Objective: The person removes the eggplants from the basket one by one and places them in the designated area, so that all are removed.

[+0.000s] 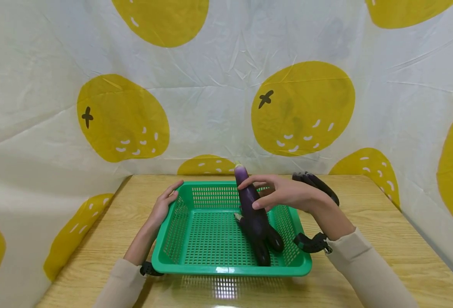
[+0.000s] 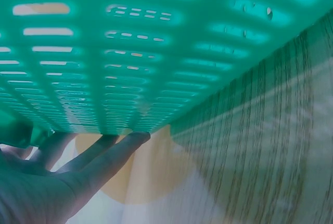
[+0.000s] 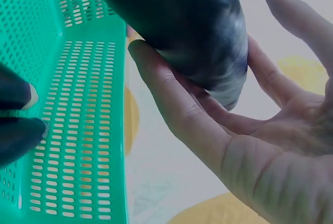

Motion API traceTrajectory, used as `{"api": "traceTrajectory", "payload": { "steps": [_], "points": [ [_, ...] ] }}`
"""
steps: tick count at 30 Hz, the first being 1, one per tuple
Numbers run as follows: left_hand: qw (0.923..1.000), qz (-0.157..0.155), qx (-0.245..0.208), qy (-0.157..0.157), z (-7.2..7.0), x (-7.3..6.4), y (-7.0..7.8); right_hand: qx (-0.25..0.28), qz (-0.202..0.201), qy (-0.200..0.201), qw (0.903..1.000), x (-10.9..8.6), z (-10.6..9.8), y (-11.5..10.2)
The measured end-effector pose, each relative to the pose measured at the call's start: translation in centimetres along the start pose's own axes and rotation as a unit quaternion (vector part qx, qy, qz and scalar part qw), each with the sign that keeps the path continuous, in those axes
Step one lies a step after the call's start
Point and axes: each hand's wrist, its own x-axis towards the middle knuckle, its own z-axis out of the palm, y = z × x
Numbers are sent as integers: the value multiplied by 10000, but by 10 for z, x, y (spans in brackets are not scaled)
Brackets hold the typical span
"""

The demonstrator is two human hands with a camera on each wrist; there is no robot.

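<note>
My right hand (image 1: 284,192) holds a long dark purple eggplant (image 1: 247,196) over the right part of a green plastic basket (image 1: 232,270). The eggplant's paler end points up and away. In the right wrist view, fingers (image 3: 177,94) lie around its smooth, shiny body. Below it, other eggplants (image 1: 262,254) lie in the basket, partly hidden by the held one; two of their ends show in the right wrist view. On the far left, my left hand (image 1: 162,207) grips the basket's side rim, its thumb at the rim and its fingers along the outside.
More eggplants (image 1: 320,186) lie on the wooden table (image 1: 349,201) beyond the basket's right side, partly behind my right hand. A white cloth (image 1: 211,115) with yellow fruit prints hangs behind the table and along its sides.
</note>
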Motion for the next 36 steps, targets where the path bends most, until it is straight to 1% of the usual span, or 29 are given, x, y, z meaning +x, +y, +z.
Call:
{"api": "traceTrajectory", "payload": {
  "steps": [6,9,14,17,23,29,36],
  "points": [
    [10000,-37,4,35,1,-1,1,151,-313,298,9990,-11,-6,7],
    [10000,-50,-33,42,0,0,-1,165,-566,427,9973,-14,-9,13],
    [10000,-56,-30,60,-1,1,-4,-11,-1020,655,9926,-23,-14,22],
    [10000,-27,-19,31,-2,1,-5,-56,-1214,790,9894,-28,-19,26],
    [10000,30,-38,13,-2,3,-5,118,-1368,1034,9851,-40,-27,35],
    [10000,-41,-4,42,-2,2,-4,54,-1559,1307,9791,-49,-33,42],
    [9999,-105,-88,74,-1,2,-3,-4,-1539,1700,9734,-56,-37,50]
  ]
}}
